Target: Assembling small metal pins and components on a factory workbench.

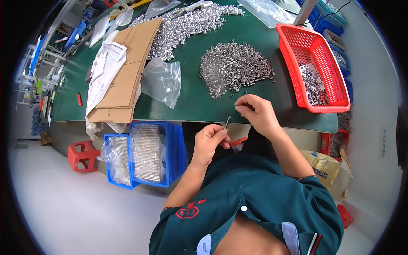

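In front of the table's edge, my left hand (210, 142) is closed around a thin metal rod (228, 122) that points up from its fingertips. A red handle (239, 141) sticks out beside the same fingers; whether it joins the rod is hidden by the hand. My right hand (259, 114) is held at the table's edge, thumb and forefinger pinched together; anything between them is too small to make out. Just beyond it lies a heap of small metal sleeves (238, 66), with a few loose ones at its near side.
A red plastic basket (299, 91) with small metal parts stands at the right. A larger heap of shiny parts (187, 29) covers the far side. Cardboard (123, 91), a clear bag (161, 80) and a red cutter (80, 99) lie left. Blue crates (174, 153) stand below.
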{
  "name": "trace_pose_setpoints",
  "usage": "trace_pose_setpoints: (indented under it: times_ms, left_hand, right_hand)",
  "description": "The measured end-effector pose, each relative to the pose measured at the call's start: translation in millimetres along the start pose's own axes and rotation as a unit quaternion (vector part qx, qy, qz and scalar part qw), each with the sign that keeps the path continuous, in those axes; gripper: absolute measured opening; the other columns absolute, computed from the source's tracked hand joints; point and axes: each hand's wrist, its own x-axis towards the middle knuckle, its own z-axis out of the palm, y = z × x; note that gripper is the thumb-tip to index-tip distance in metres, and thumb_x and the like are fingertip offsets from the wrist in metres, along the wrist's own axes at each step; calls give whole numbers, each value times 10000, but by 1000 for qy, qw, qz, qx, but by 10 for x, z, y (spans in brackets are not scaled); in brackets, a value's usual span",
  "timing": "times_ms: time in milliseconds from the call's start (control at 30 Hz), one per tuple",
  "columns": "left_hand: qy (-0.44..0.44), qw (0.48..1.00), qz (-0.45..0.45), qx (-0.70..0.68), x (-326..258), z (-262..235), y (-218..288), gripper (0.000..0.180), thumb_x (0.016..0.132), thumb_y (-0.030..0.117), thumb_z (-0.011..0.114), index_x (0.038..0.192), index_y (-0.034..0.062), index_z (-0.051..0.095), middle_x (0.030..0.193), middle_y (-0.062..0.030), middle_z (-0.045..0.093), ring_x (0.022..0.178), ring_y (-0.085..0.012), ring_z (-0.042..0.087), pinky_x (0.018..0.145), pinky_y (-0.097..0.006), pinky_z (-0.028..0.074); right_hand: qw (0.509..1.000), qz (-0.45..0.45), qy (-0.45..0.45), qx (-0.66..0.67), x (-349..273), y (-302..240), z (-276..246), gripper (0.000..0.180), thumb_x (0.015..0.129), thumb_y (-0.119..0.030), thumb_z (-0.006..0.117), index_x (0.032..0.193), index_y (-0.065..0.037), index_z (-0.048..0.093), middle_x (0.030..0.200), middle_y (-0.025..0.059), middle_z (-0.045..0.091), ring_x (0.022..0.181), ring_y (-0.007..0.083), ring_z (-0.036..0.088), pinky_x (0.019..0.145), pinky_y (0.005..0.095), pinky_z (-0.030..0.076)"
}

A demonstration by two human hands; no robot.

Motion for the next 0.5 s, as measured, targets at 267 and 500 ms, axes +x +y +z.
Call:
trace_pose_setpoints:
  times_ms: [267,500]
  left_hand:
    - [-30,999,12,36,11,80,10,128,889,90,579,926,-32,595,742,-73,618,604,-123,591,557,-235,495]
    - [-37,998,8,49,-21,56,4,109,891,71,562,916,-29,597,716,-65,617,583,-119,583,553,-231,493]
  right_hand:
    - [974,105,-120,162,-130,-153,-127,77,831,0,601,906,17,605,750,18,601,654,70,555,604,219,469]
    - [991,-53,-122,9,-149,-228,-188,77,789,9,611,863,19,592,748,85,599,661,173,593,611,280,486]
